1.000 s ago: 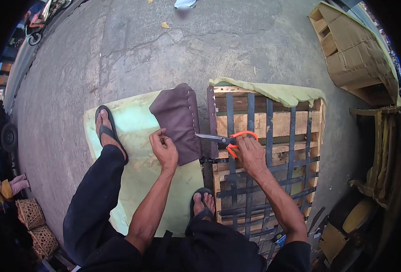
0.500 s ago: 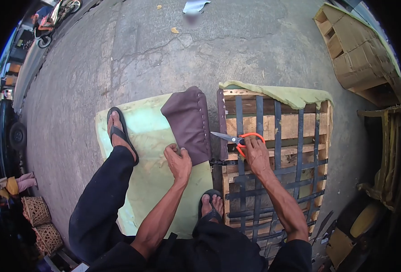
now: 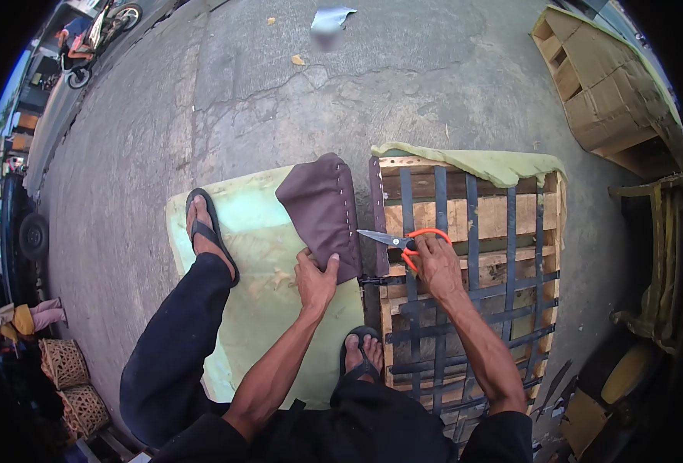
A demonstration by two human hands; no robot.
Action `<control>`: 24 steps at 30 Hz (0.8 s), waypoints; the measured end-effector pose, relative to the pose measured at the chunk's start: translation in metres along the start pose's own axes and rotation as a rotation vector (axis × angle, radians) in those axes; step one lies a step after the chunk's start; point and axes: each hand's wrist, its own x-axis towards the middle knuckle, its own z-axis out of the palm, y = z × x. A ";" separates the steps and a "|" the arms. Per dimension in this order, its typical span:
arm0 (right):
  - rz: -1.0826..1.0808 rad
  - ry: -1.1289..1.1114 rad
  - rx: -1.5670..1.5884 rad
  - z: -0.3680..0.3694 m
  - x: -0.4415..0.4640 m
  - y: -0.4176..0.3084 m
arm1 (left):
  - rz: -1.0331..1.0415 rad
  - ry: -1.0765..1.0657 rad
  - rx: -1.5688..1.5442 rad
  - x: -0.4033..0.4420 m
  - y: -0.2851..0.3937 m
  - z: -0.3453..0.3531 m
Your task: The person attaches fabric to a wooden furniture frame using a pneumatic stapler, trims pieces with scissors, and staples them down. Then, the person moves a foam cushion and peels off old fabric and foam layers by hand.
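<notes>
Maroon fabric (image 3: 317, 202) lies over the right-hand end of a pale green padded panel (image 3: 237, 309), ahead of a person in dark trousers (image 3: 175, 351). Nearest, the person's right foot (image 3: 363, 355), in a dark sandal, stands by the panel's right edge; the left foot (image 3: 207, 231) rests on the panel farther out. The left hand (image 3: 316, 284) touches the fabric's near edge, thumb and fingers spread apart; whether they pinch the cloth cannot be told. The right hand (image 3: 439, 266) firmly grips orange-handled scissors (image 3: 395, 241), their blades pointing left across a narrow gap toward pale marks along the fabric's right edge. Beneath that hand lies a wooden frame (image 3: 492, 217) crossed by dark straps (image 3: 472, 220), with green padding (image 3: 503, 166) along its far edge. Beyond, on grey ground (image 3: 357, 100), stand a cardboard-covered wooden piece (image 3: 619, 96) at right and a motorcycle (image 3: 98, 35) at far left.
</notes>
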 end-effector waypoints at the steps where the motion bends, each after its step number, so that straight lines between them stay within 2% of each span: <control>1: 0.017 0.016 0.119 -0.007 -0.008 -0.012 | -0.009 -0.104 -0.089 -0.003 -0.006 -0.002; 2: 0.119 -0.030 0.205 -0.007 -0.016 -0.021 | -0.004 -0.203 -0.190 0.000 -0.007 -0.001; 3: 0.116 -0.023 0.203 -0.006 -0.023 -0.032 | 0.002 -0.198 -0.194 0.008 -0.001 -0.005; 5: 0.351 0.027 0.364 -0.001 -0.056 -0.064 | -0.003 -0.419 -0.019 0.011 0.006 -0.021; 9: 0.526 -0.056 0.403 0.030 -0.118 -0.117 | -0.063 -0.452 0.011 0.011 0.030 -0.032; 11: 0.580 -0.095 0.442 0.040 -0.135 -0.135 | 0.038 -0.402 -0.093 0.009 0.039 -0.031; 13: 0.697 -0.202 0.449 0.041 -0.143 -0.149 | 0.016 -0.415 -0.102 0.013 0.043 -0.030; 14: 0.638 -0.127 0.399 0.048 -0.145 -0.152 | 0.000 -0.422 -0.120 0.016 0.046 -0.028; 17: 0.642 -0.103 0.383 0.052 -0.145 -0.153 | 0.057 -0.462 -0.127 0.027 0.051 -0.014; 20: 0.692 -0.149 0.353 0.048 -0.132 -0.154 | 0.100 -0.511 0.009 0.028 0.065 -0.003; 24: 0.737 -0.133 0.410 0.043 -0.115 -0.164 | 0.111 -0.494 -0.007 0.021 0.061 -0.003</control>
